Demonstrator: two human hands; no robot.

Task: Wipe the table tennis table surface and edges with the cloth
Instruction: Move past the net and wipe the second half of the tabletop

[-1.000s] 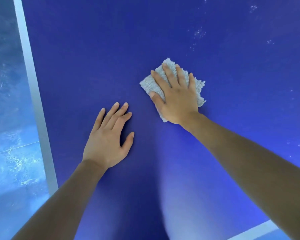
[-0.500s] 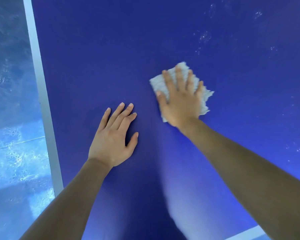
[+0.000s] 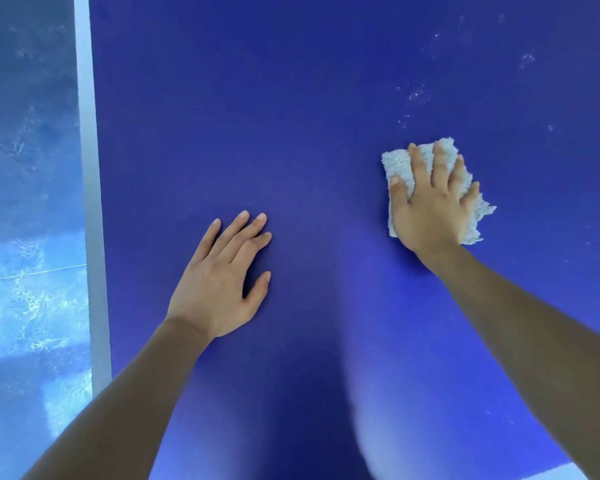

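Note:
The blue table tennis table [image 3: 291,116] fills most of the view. My right hand [image 3: 430,206] lies flat, fingers spread, pressing a small pale fluffy cloth [image 3: 400,164] against the surface at centre right. The cloth sticks out past my fingertips and to the right of my palm. My left hand [image 3: 222,275] rests palm down on the bare surface to the left of the cloth, fingers together and holding nothing. Pale specks [image 3: 418,95] dot the surface just beyond the cloth.
A white line [image 3: 90,202] runs along the table's left edge, with a glossy blue floor [image 3: 28,237] beyond it. Another white line [image 3: 565,471] shows at the bottom right corner.
My right hand has slid the cloth to the right across the surface. My left hand has stayed planted, and the view has shifted so the left edge line sits further in.

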